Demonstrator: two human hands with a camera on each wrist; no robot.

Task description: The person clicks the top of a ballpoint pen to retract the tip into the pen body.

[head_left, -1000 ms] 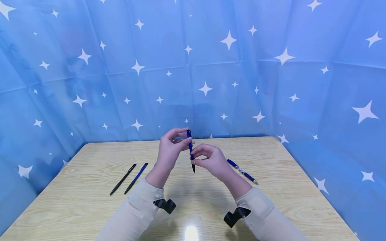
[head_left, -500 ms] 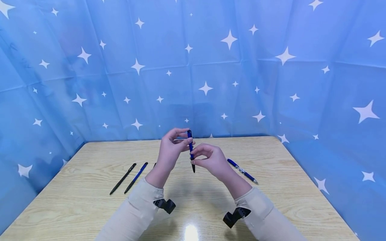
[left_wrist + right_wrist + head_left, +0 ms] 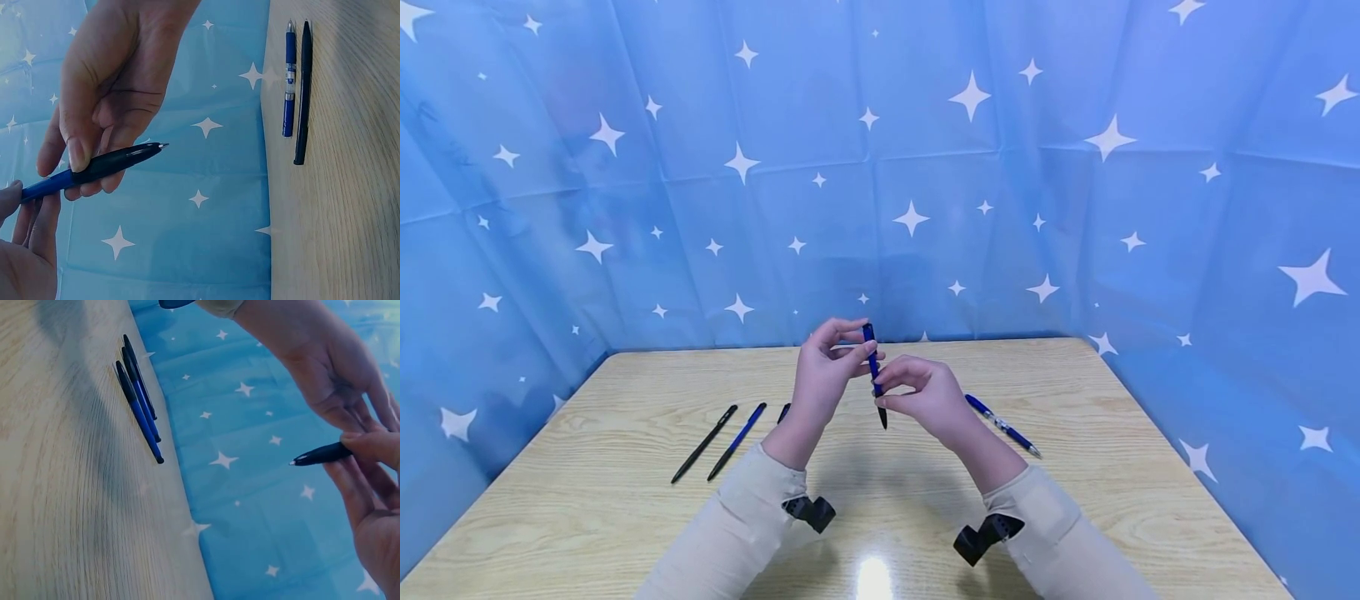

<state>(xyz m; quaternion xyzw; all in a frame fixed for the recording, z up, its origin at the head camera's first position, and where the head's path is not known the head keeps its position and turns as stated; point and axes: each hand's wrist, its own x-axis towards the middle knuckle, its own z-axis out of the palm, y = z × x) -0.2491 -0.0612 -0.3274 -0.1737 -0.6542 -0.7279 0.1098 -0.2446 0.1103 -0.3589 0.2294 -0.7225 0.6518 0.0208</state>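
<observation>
1 pen (image 3: 874, 367) in the pinch of left grip (image 3: 820, 375) and right grip (image 3: 928, 398), 5 loose pens (image 3: 737, 442) on table (image 3: 1150, 483)

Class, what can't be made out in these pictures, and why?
Head view: most of a slim blue-black plastic pen, behind the left wrist.
Left wrist view: part of the left hand, past the left edge.
Right wrist view: barrel of the held thick blue-black plastic pen, behind the right hand.
Head view: markings on the blue-and-clear plastic pen, too small to read.
</observation>
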